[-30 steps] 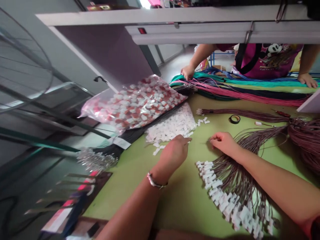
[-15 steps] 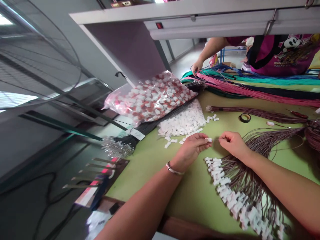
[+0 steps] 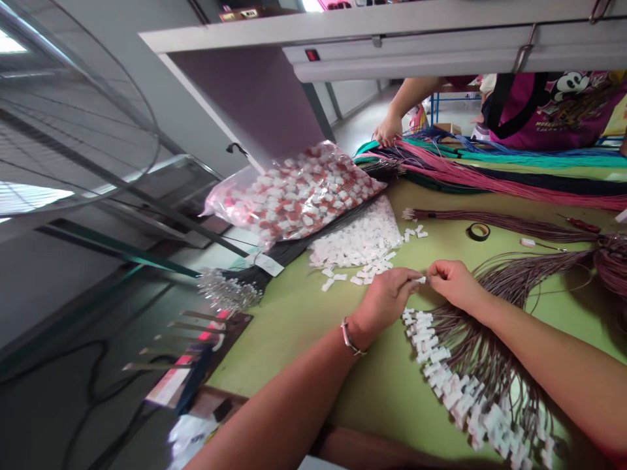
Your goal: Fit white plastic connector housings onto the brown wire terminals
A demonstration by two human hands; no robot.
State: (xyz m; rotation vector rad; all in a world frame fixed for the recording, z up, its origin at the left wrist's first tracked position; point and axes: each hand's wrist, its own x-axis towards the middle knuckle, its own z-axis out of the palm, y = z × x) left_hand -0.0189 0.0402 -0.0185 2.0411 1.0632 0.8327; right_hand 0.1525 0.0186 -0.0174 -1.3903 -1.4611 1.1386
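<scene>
Between finger and thumb, my left hand pinches a small white plastic connector over the green tabletop. Right beside it my right hand is closed at the fingertips on a thin wire, mostly hidden by the fingers. Below my right forearm a bundle of brown wires fans out, with many white connectors on its ends. Loose white connectors lie behind my left hand, spilling from a clear bag of white connectors.
A large bag of white and orange parts lies behind. Black tape, a red-handled tool and brown wire bundles are to the right. A co-worker's hand touches pink and green wires. A pronged rack is at the left edge.
My left hand has moved right with the connector, closing the gap to my right hand, which has stayed nearly still. The co-worker's hand has shifted slightly on the wires.
</scene>
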